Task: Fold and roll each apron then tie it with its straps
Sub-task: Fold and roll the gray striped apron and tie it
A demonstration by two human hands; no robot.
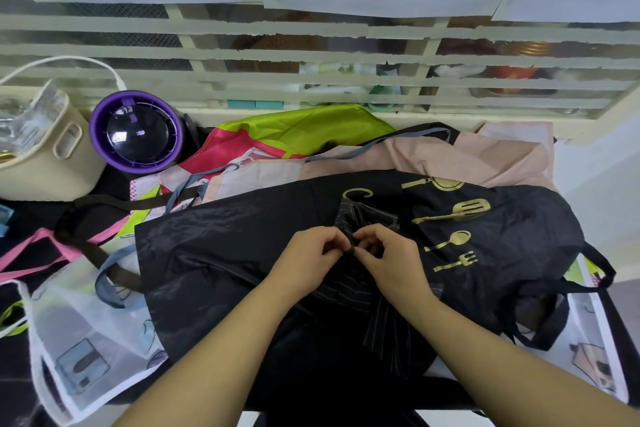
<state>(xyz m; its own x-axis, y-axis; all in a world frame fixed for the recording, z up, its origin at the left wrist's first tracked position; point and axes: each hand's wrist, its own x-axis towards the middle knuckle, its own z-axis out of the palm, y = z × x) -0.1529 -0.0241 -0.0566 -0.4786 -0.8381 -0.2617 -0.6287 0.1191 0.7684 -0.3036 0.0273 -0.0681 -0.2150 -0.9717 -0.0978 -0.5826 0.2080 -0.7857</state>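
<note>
A small dark pinstriped apron (363, 218) lies bunched in the middle of the table, on top of a large black apron with gold utensil prints (460, 215). My left hand (311, 253) and my right hand (388, 253) meet over the bundle, and each pinches a dark strap end between thumb and fingers. More pinstriped cloth (384, 326) hangs down toward me below my right wrist.
Other aprons lie spread around: a peach one (467, 156) at the back right, a green and pink one (304, 128) behind, a white printed one (90, 329) at the left. A purple round appliance (136, 130) and a cream basket (45, 149) stand at the back left.
</note>
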